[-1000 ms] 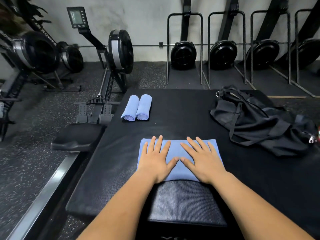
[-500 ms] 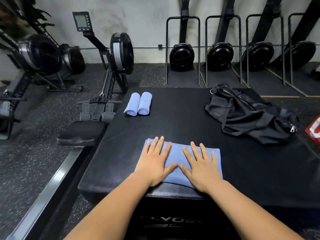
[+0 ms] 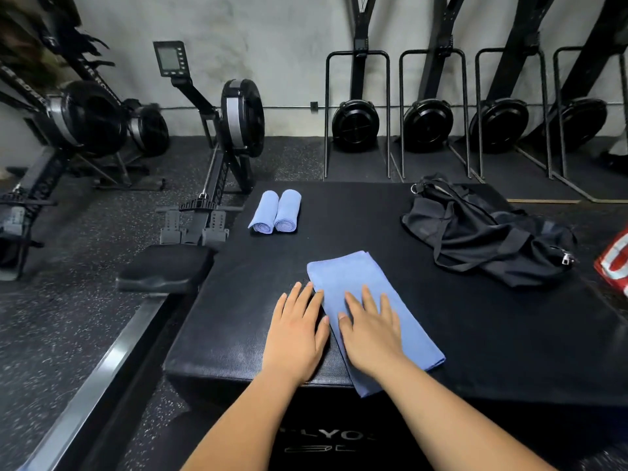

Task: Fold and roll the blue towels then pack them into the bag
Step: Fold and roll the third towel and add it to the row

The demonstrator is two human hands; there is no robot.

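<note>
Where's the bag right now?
In the head view the black bag lies crumpled on the far right of the black platform, beyond and right of the flat towel, opposite the two rolled towels.

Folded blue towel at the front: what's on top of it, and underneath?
The right hand lies flat on the folded blue towel. Beneath is the black padded platform; the towel's near end overhangs its edge. Anything between them is hidden.

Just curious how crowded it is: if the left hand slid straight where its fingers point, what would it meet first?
Probably the folded blue towel: the left hand lies flat on the black box, fingertips beside the towel's left edge. The rolled towels lie farther on.
</note>
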